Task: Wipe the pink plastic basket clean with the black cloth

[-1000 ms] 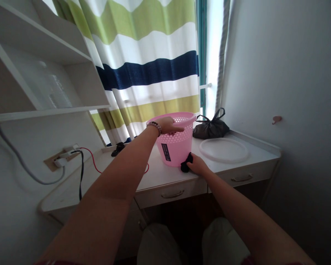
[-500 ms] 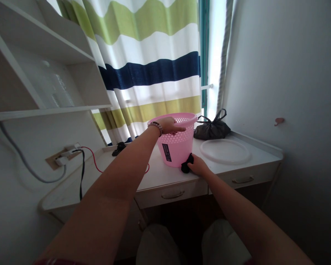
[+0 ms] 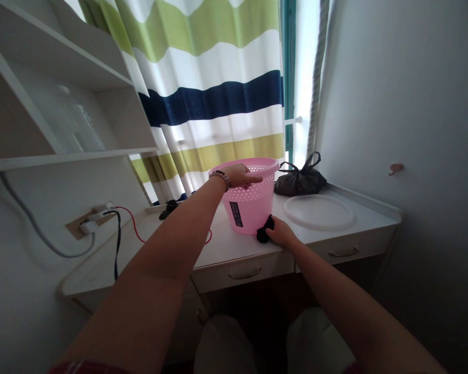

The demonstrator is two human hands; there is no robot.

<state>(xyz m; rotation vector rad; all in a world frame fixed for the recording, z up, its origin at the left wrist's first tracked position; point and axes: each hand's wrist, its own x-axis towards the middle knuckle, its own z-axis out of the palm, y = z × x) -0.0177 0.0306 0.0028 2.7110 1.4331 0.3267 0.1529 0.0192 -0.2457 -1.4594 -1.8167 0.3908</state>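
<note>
— Striped curtain (image 3: 218,98) across the window, white worktop (image 3: 230,246) below. And with the left hand (image 3: 237,176)?

— Grips the rim of a pink basket (image 3: 253,213) from above, fingertips partly hidden. Probably steadies it, upright on the worktop near the front edge.

— With the right hand (image 3: 284,234)?

— Clasps a bunched black cloth (image 3: 264,230), low against the near side of the basket. Seems kept there for contact with the outer wall; with the rim braced above, less chance of skidding. Sock, rag or something else? Cannot tell.

— Materials?

— For the basket, thin plastic: smooth and solid lower down, a honeycomb of small holes higher up, flared at the lip. On the front, a flat black label (image 3: 236,214). For the cloth, soft, matte folds. At the left wrist, a bracelet (image 3: 221,178) of round beads.

— Further out?

— To the right, a gathered dark plastic bag (image 3: 300,182) with upright loops; nearer, a pale round disc (image 3: 320,211), perhaps a lid, lying flat. To the left, a thin red cord (image 3: 133,224) beside the wall socket (image 3: 76,225).
</note>
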